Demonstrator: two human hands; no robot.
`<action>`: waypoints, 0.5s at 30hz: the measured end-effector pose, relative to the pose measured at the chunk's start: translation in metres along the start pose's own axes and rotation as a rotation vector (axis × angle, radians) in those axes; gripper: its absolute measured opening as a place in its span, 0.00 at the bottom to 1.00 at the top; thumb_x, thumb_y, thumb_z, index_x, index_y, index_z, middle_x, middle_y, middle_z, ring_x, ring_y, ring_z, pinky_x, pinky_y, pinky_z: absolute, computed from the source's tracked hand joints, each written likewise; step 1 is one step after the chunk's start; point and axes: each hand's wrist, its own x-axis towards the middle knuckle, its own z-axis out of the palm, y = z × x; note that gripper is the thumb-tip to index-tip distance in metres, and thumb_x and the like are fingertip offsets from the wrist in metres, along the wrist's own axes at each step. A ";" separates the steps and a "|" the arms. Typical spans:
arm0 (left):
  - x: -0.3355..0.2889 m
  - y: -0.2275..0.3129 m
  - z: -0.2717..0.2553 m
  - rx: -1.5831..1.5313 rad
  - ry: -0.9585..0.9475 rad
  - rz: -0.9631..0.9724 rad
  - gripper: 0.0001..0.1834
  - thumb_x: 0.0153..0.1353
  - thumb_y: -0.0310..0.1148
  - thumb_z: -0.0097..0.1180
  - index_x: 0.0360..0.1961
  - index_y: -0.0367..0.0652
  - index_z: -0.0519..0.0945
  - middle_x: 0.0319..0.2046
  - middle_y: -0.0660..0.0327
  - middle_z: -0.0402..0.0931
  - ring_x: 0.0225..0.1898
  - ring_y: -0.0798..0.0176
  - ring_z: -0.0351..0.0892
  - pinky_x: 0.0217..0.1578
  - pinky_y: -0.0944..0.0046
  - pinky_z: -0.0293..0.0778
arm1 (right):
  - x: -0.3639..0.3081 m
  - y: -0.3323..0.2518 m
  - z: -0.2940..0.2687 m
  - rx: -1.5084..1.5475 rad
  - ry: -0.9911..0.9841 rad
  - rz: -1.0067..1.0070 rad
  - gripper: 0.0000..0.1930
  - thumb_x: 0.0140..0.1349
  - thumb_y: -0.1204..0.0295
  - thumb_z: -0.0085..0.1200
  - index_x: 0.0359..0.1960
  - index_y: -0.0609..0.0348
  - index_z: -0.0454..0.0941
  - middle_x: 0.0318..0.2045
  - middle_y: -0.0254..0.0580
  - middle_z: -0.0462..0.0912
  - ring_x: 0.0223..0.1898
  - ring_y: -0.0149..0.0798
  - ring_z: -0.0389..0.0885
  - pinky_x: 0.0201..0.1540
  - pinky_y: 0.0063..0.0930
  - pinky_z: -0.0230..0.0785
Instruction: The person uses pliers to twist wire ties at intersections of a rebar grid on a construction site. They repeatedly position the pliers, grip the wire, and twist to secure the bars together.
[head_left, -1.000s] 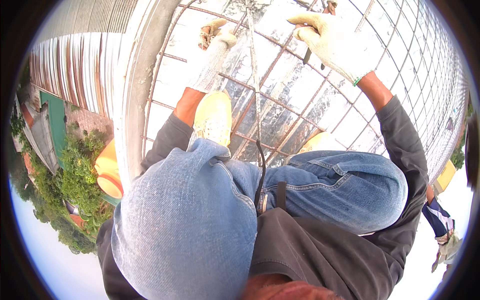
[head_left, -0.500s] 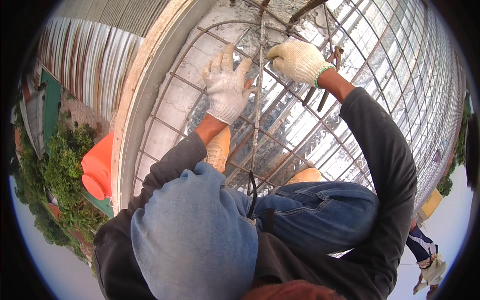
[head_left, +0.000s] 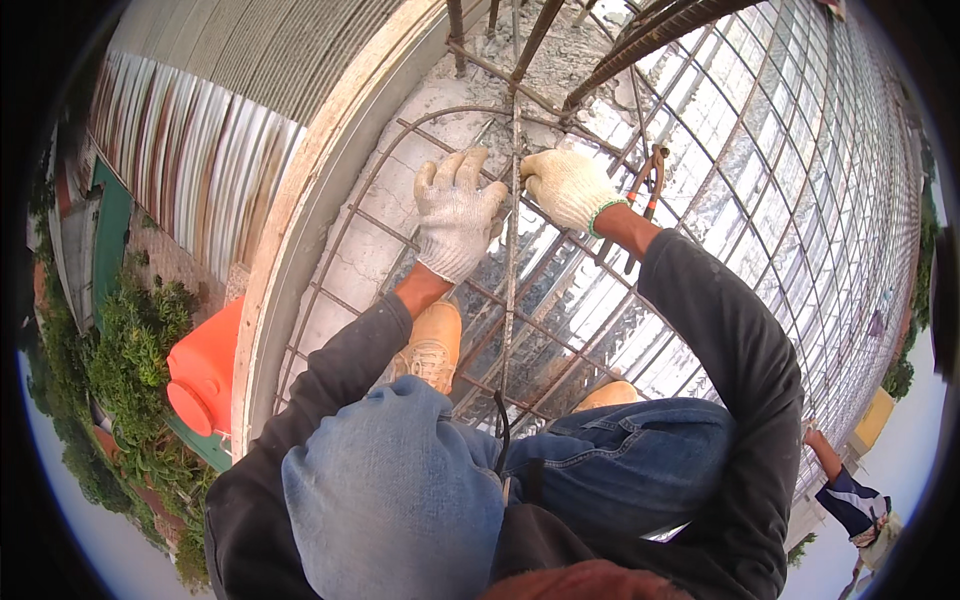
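My left hand (head_left: 455, 215), in a white knit glove, rests with fingers apart over the steel bar mesh (head_left: 545, 330), left of a long straight bar (head_left: 515, 215). Close on the other side of that bar, my right hand (head_left: 572, 188), in a cream knit glove with green cuff edging, has its fingertips pinched together. What they hold, if anything, is too small or hidden to make out. Just right of the right wrist lie pincers (head_left: 655, 180) with reddish grips, on the mesh.
Thick ribbed bars (head_left: 660, 45) rise at the top. A wooden-edged form (head_left: 265, 255) borders the left, with an orange container (head_left: 208, 365) outside it. My shoes (head_left: 432, 345) are on the mesh over shiny metal decking (head_left: 650, 330). Another person's arm (head_left: 825, 458) shows at lower right.
My right hand has come nearer the long bar and the left hand. The left fingers are bent a little more. The view has shifted, showing more of the upright bars and pincers.
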 end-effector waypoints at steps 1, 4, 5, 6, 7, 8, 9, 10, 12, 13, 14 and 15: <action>0.003 -0.002 -0.001 0.011 -0.025 0.024 0.30 0.39 0.38 0.85 0.48 0.61 0.88 0.77 0.55 0.73 0.76 0.46 0.69 0.75 0.32 0.55 | 0.003 -0.001 0.003 0.020 0.000 0.029 0.17 0.69 0.69 0.53 0.51 0.53 0.93 0.45 0.61 0.92 0.50 0.63 0.91 0.59 0.56 0.82; 0.009 -0.011 0.004 0.060 0.038 0.170 0.28 0.40 0.38 0.84 0.47 0.60 0.88 0.74 0.57 0.76 0.75 0.46 0.70 0.75 0.30 0.54 | 0.010 -0.005 0.001 0.026 -0.095 0.076 0.15 0.67 0.69 0.56 0.48 0.55 0.94 0.42 0.62 0.92 0.48 0.64 0.92 0.54 0.57 0.83; 0.008 -0.013 0.006 0.076 0.035 0.173 0.28 0.41 0.38 0.83 0.47 0.59 0.88 0.73 0.57 0.77 0.75 0.46 0.71 0.75 0.30 0.55 | 0.015 -0.003 0.001 -0.024 -0.106 0.041 0.14 0.66 0.69 0.57 0.46 0.56 0.93 0.42 0.62 0.92 0.47 0.64 0.92 0.53 0.57 0.84; 0.012 -0.008 0.007 0.076 0.030 0.184 0.27 0.41 0.38 0.83 0.47 0.59 0.88 0.72 0.58 0.78 0.74 0.46 0.71 0.75 0.30 0.55 | 0.020 0.010 0.006 -0.074 -0.119 0.025 0.14 0.66 0.69 0.57 0.45 0.58 0.93 0.41 0.62 0.92 0.46 0.64 0.92 0.51 0.57 0.84; 0.013 -0.007 0.006 0.085 0.022 0.189 0.27 0.42 0.38 0.83 0.47 0.59 0.88 0.70 0.58 0.79 0.73 0.46 0.72 0.75 0.29 0.55 | 0.023 0.017 0.010 -0.121 -0.134 -0.002 0.14 0.65 0.69 0.58 0.43 0.59 0.93 0.40 0.63 0.92 0.45 0.65 0.93 0.50 0.58 0.84; 0.014 -0.005 0.005 0.068 0.017 0.187 0.26 0.42 0.38 0.82 0.47 0.59 0.89 0.70 0.58 0.79 0.73 0.46 0.72 0.75 0.30 0.55 | 0.023 0.024 0.014 -0.171 -0.088 -0.058 0.12 0.65 0.70 0.58 0.40 0.61 0.92 0.39 0.62 0.92 0.44 0.65 0.93 0.50 0.57 0.85; 0.011 -0.008 0.003 0.063 0.007 0.173 0.26 0.43 0.38 0.82 0.47 0.58 0.89 0.69 0.58 0.80 0.73 0.46 0.73 0.75 0.30 0.55 | 0.022 0.017 0.016 -0.130 -0.053 -0.035 0.12 0.65 0.70 0.58 0.41 0.61 0.92 0.39 0.62 0.92 0.45 0.65 0.93 0.50 0.58 0.85; 0.009 -0.009 0.002 0.051 0.001 0.160 0.25 0.43 0.38 0.82 0.47 0.58 0.89 0.68 0.58 0.81 0.73 0.47 0.73 0.75 0.30 0.55 | 0.018 0.011 0.015 -0.095 -0.018 -0.006 0.11 0.65 0.71 0.58 0.41 0.60 0.92 0.40 0.61 0.93 0.46 0.64 0.93 0.50 0.58 0.85; 0.006 -0.008 -0.001 0.045 0.014 0.129 0.23 0.45 0.37 0.80 0.46 0.59 0.89 0.68 0.58 0.81 0.72 0.47 0.73 0.76 0.30 0.55 | 0.005 0.001 0.017 -0.095 0.103 -0.009 0.12 0.67 0.73 0.59 0.47 0.56 0.92 0.43 0.57 0.92 0.48 0.62 0.93 0.49 0.57 0.86; 0.004 -0.007 -0.003 0.042 0.019 0.108 0.22 0.46 0.36 0.80 0.45 0.59 0.89 0.68 0.58 0.81 0.72 0.47 0.74 0.76 0.30 0.55 | -0.002 -0.003 0.014 -0.166 0.127 -0.023 0.12 0.68 0.73 0.59 0.48 0.54 0.92 0.44 0.56 0.91 0.48 0.60 0.93 0.48 0.56 0.86; 0.000 -0.004 -0.005 0.049 -0.027 0.083 0.21 0.47 0.36 0.79 0.46 0.59 0.90 0.68 0.57 0.81 0.72 0.47 0.73 0.76 0.30 0.54 | -0.007 -0.005 0.009 -0.238 0.151 -0.039 0.12 0.68 0.73 0.59 0.49 0.53 0.91 0.44 0.55 0.91 0.48 0.59 0.93 0.47 0.55 0.86; -0.002 -0.001 -0.006 0.057 -0.071 0.061 0.20 0.49 0.36 0.79 0.46 0.59 0.90 0.68 0.56 0.80 0.72 0.46 0.73 0.76 0.30 0.54 | -0.011 -0.006 0.003 -0.309 0.178 -0.054 0.12 0.69 0.73 0.59 0.51 0.52 0.91 0.45 0.54 0.90 0.48 0.58 0.93 0.47 0.55 0.87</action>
